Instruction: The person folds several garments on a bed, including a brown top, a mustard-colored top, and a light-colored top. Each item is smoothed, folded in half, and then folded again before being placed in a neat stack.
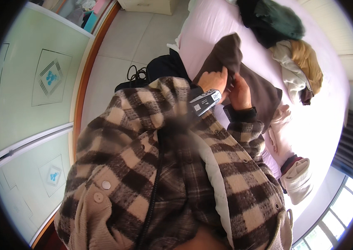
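Observation:
A dark brown garment (pixel 259 90) lies partly spread over a pink-sheeted bed (pixel 201 28), with a fold of it raised and slightly blurred. My left hand (pixel 213 82) grips the cloth near that fold, its index finger lying along the fabric. Close beside it, my right hand (pixel 240 93) pinches the same garment between thumb and fingers. Some of the fingertips are hidden by the cloth and by each other. A black and white box-like device (pixel 206 101) bearing writing sits at my left wrist. My right wrist has a dark cuff (pixel 240 114).
Dark green and black clothes (pixel 276 22), a tan and cream bundle (pixel 301 68) and a folded cream garment (pixel 298 181) lie on the bed. Dark fabric (pixel 167 67) with a looped cord (pixel 137 73) hangs at its left side. Sliding cabinet doors (pixel 51 78) stand left.

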`<state>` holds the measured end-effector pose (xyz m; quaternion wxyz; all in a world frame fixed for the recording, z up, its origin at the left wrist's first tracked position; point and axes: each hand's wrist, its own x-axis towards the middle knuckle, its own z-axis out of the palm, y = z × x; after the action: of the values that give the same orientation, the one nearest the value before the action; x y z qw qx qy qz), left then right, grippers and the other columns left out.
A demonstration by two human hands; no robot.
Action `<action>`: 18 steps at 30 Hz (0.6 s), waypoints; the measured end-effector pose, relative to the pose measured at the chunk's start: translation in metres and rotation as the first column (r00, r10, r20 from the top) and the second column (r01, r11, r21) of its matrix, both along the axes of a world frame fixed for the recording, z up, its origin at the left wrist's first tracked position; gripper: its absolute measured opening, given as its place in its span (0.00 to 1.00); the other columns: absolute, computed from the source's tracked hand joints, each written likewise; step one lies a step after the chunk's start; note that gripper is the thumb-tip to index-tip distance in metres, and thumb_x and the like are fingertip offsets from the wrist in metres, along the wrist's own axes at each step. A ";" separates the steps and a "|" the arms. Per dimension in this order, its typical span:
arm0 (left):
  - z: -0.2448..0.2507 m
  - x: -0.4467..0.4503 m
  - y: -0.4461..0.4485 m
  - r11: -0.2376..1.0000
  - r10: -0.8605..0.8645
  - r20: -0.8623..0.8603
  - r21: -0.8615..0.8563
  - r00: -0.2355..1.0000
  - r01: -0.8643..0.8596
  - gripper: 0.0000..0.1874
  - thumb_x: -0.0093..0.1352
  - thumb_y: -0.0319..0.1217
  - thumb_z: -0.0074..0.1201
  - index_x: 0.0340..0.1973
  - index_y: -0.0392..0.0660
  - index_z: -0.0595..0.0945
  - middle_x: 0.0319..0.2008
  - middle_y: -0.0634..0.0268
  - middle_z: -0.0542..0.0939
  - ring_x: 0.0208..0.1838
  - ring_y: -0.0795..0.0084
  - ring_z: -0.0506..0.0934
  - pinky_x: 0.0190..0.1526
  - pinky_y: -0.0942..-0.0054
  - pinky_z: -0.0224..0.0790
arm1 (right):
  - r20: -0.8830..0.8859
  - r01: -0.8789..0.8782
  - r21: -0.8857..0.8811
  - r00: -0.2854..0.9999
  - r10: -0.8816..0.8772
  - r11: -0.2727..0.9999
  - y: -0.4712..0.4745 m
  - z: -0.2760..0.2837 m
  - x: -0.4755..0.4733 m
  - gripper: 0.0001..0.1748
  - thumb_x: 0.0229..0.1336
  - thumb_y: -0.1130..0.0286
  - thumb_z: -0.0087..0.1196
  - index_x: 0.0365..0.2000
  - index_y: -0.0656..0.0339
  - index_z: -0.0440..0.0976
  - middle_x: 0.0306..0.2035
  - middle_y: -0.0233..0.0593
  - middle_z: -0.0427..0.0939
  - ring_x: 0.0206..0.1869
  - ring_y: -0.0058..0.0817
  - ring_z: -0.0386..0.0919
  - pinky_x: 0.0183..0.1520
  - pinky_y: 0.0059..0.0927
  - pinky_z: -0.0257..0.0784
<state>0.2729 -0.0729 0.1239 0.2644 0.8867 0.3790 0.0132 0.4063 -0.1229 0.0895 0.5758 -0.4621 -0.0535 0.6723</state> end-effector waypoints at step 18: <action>-0.085 -0.016 0.017 0.817 0.409 0.104 -0.484 0.907 -0.313 0.42 0.46 0.43 0.67 0.48 0.30 0.65 0.43 0.48 0.73 0.48 0.59 0.71 0.51 0.70 0.62 | 0.785 -0.214 -0.107 -0.617 -0.050 0.971 -0.004 0.003 0.002 0.35 0.52 0.55 0.49 0.59 0.53 0.53 0.63 0.47 0.47 0.65 0.41 0.45 0.61 0.58 0.39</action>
<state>0.2571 -0.0563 0.0393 0.4950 0.7049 0.5040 0.0644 0.4080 -0.1270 0.0927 0.1705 -0.7530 -0.6314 -0.0725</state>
